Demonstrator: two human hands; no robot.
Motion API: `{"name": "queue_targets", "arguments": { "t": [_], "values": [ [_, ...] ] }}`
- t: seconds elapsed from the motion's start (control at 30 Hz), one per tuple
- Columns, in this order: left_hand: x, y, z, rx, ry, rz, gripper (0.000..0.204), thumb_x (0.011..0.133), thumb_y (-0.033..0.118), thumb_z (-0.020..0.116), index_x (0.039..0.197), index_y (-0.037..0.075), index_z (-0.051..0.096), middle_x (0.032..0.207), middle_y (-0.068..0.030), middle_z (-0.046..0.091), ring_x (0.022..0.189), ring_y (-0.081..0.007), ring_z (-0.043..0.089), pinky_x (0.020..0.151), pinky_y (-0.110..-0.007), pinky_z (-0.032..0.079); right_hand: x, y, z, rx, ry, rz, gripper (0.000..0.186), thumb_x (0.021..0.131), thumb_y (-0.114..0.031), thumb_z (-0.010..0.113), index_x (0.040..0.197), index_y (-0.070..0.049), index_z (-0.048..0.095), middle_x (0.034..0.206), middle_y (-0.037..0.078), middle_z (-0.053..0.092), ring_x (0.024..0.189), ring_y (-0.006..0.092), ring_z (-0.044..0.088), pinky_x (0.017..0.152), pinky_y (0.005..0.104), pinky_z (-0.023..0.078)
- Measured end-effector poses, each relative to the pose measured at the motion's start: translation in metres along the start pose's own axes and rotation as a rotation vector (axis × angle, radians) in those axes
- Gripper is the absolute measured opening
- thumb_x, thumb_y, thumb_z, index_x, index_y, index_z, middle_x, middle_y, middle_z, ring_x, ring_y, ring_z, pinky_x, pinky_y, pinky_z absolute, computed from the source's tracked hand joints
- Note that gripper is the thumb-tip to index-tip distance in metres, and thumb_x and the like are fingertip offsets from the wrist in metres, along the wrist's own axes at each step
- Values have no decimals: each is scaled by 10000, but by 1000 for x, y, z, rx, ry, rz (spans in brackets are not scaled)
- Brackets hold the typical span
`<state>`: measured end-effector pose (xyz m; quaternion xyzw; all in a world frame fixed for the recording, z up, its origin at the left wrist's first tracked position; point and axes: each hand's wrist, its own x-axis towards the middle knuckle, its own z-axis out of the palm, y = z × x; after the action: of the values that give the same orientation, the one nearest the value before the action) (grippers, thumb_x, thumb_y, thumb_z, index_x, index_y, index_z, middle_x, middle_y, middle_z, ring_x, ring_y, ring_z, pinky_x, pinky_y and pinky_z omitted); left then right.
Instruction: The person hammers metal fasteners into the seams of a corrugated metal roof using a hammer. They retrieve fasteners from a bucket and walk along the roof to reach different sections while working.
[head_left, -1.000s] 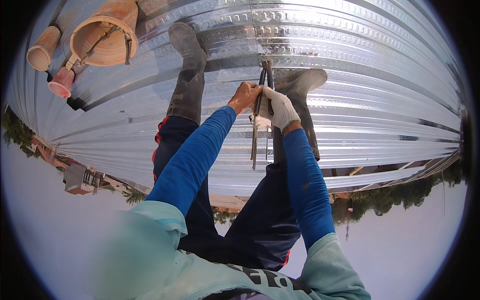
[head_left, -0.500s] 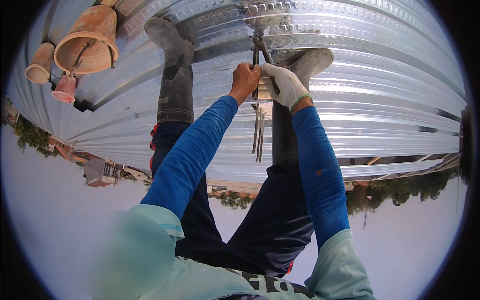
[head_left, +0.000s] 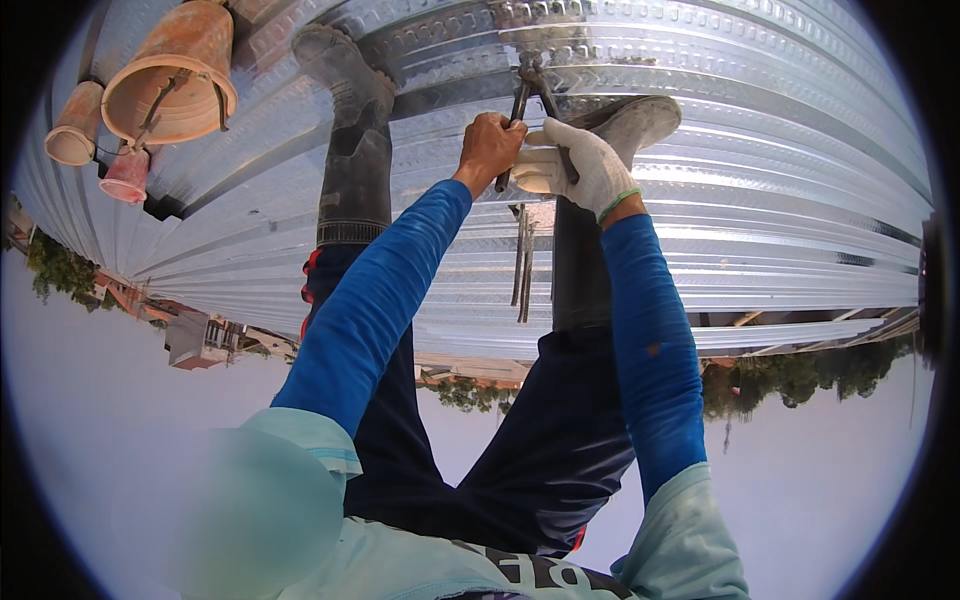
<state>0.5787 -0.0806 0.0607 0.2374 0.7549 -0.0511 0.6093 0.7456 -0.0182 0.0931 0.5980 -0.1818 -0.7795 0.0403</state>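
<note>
While my bare left hand [head_left: 490, 150] closes around one handle of the dark long-handled pincers [head_left: 519, 105], my right hand [head_left: 592, 168], in a white knit glove, holds the other, and the two handles stand apart in a V. The pincers' head lies between my dark boots [head_left: 352, 150], over ribbed metal sheeting [head_left: 790, 190]; whether it touches the metal I cannot tell. Thin dark rods [head_left: 526, 270] show beside my right leg [head_left: 580, 275], and an orange bucket [head_left: 180, 50] sits well apart, off to my left
</note>
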Motion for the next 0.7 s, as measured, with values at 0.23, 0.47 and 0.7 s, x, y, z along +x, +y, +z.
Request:
{"name": "queue_targets", "arguments": {
  "t": [0.23, 0.47, 0.7],
  "values": [
    [7, 13, 7, -55, -27, -58, 426, 888, 357, 646, 848, -50, 768, 837, -276, 743, 831, -407, 745, 802, -471, 571, 11, 15, -7, -375, -30, -318, 404, 1064, -315, 593, 1153, 75, 653, 964, 153, 708, 827, 239, 719, 713, 347, 626],
    [37, 17, 5, 7, -127, -79, 643, 948, 563, 622, 832, -53, 767, 874, -259, 751, 876, -378, 750, 844, -459, 569, -8, 14, 27, 171, -9, -92, 256, 1072, -227, 588, 1101, 21, 647, 861, 84, 664, 682, 150, 634, 610, 284, 559],
    [81, 37, 21, -481, -352, -467, 400, 818, 219, 869, 1034, -81, 714, 950, -234, 747, 764, -346, 749, 658, -445, 636, -1, 32, 33, 455, -141, -73, 101, 1046, -146, 599, 994, -60, 594, 793, 21, 610, 620, 82, 574, 530, 243, 484]
  ]
}}
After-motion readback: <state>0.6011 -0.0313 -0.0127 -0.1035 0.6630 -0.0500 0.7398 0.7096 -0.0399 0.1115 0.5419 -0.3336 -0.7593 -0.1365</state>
